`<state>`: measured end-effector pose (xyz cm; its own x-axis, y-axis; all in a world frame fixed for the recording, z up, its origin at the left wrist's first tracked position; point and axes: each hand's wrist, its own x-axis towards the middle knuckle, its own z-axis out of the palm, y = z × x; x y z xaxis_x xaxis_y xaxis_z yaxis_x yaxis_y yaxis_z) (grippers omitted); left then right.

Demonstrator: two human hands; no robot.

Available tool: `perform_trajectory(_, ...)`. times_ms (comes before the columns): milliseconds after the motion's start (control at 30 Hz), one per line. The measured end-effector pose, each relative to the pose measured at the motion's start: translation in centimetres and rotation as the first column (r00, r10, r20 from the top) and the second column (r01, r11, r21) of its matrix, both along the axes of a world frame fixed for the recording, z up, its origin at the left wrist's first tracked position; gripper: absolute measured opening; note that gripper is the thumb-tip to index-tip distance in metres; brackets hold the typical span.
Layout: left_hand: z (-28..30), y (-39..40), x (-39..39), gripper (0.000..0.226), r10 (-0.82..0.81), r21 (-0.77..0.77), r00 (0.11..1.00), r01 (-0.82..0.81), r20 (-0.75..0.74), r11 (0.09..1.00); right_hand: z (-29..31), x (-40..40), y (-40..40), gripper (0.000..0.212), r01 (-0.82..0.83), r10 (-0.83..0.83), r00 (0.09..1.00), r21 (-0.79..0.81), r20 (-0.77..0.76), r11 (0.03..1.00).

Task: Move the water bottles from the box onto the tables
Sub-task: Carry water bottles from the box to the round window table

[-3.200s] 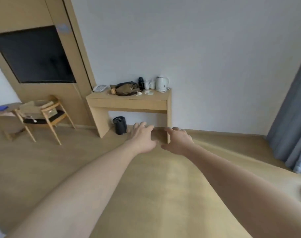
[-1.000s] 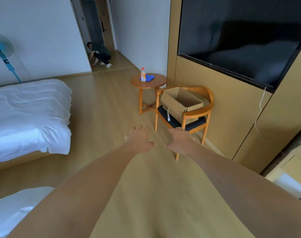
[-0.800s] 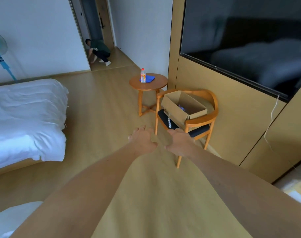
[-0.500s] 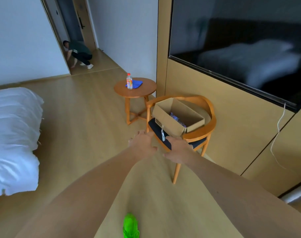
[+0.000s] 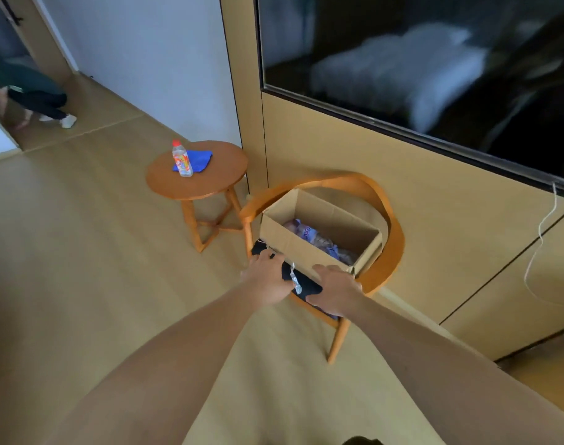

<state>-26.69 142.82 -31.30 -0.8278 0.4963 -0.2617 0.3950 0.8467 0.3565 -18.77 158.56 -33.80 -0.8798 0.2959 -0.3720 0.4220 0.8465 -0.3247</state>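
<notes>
An open cardboard box [image 5: 293, 244] sits on a wooden chair [image 5: 388, 232] against the wall. Clear water bottles with purple labels [image 5: 313, 236] lie inside the box. One bottle with a red cap and orange label [image 5: 182, 159] stands on a small round wooden table [image 5: 210, 181] left of the chair. My left hand [image 5: 268, 277] and my right hand [image 5: 335, 289] are stretched out side by side just in front of the box's near wall, fingers relaxed, holding nothing.
A blue cloth [image 5: 195, 159] lies on the round table behind the bottle. A dark wall-mounted screen [image 5: 419, 69] hangs above the chair. Another person [image 5: 30, 91] crouches in the doorway at far left. A white cable [image 5: 541, 239] hangs down the wall panel at right.
I have turned from the desk toward the chair and walked up to it. The box and round table are now much closer, and both hands have reached the box's near side.
</notes>
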Motion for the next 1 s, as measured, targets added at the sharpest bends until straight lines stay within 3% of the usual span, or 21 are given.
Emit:
perform_trajectory(167,-2.7,3.2,-6.5,0.059,-0.085,-0.035,0.996,0.086,0.03,0.996,-2.5,-5.9,2.9,0.079,0.068,-0.067,0.997,-0.024,0.032,0.997)
perform_trajectory(333,-5.6,7.5,-13.5,0.052,-0.142,-0.081,0.989,0.146,0.052,0.986,-6.1,-12.6,7.7,0.052,0.075,-0.07,0.996,-0.093,0.055,0.993)
perform_trajectory(500,-8.9,12.1,-19.8,0.056,-0.152,-0.176,0.978,0.175,0.141,0.969,-9.7,-17.0,12.2,0.083,0.222,-0.194,0.97,-0.214,0.146,0.951)
perform_trajectory(667,-11.7,16.2,-24.8,0.066,-0.139,-0.218,0.971,0.181,0.194,0.959,-12.3,-20.7,15.5,0.066,0.22,-0.156,0.956,-0.259,0.247,0.94)
perform_trajectory(800,-14.1,18.4,-27.2,0.069,-0.173,-0.258,0.951,0.239,0.255,0.936,-13.7,-22.7,16.9,0.087,0.268,-0.185,0.945,-0.315,0.269,0.91)
perform_trajectory(900,-16.0,19.7,-28.5,0.069,-0.213,-0.271,0.927,0.301,0.309,0.914,-15.4,-23.5,18.1,0.062,0.344,-0.235,0.916,-0.334,0.326,0.878)
perform_trajectory(1000,-18.4,20.9,-29.9,0.068,-0.263,-0.278,0.897,0.37,0.354,0.887,-17.8,-23.7,19.3,0.068,0.409,-0.274,0.875,-0.306,0.399,0.86)
